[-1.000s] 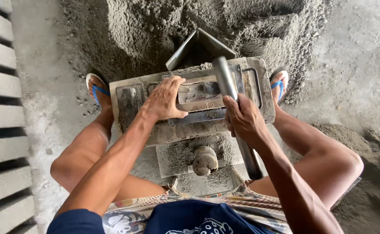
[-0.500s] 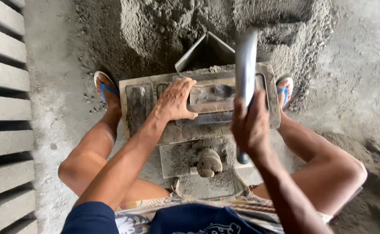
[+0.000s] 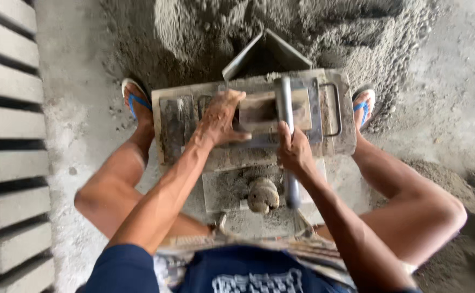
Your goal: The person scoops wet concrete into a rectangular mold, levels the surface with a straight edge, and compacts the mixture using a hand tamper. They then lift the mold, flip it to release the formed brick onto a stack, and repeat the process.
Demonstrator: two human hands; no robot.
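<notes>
A grey, mortar-caked metal block mould [image 3: 335, 135] lies on the ground between my feet. My left hand [image 3: 221, 116] presses flat on the plate in the mould's middle, fingers spread. My right hand [image 3: 294, 152] grips a thick grey metal bar [image 3: 284, 103] by its lower part; the bar's upper end rests down on the plate in the mould. A rounded lump [image 3: 263, 194] caked in mortar sits on a slab just below the mould.
A heap of damp grey sand mix [image 3: 324, 32] rises behind the mould, with a metal scoop [image 3: 264, 51] stuck in it. Rows of finished grey blocks [image 3: 7, 130] line the left side. My feet wear blue sandals [image 3: 134, 97].
My right hand lifted the bar upright half a second ago and has now brought it down onto the mould. The left hand stayed pressed on the plate.
</notes>
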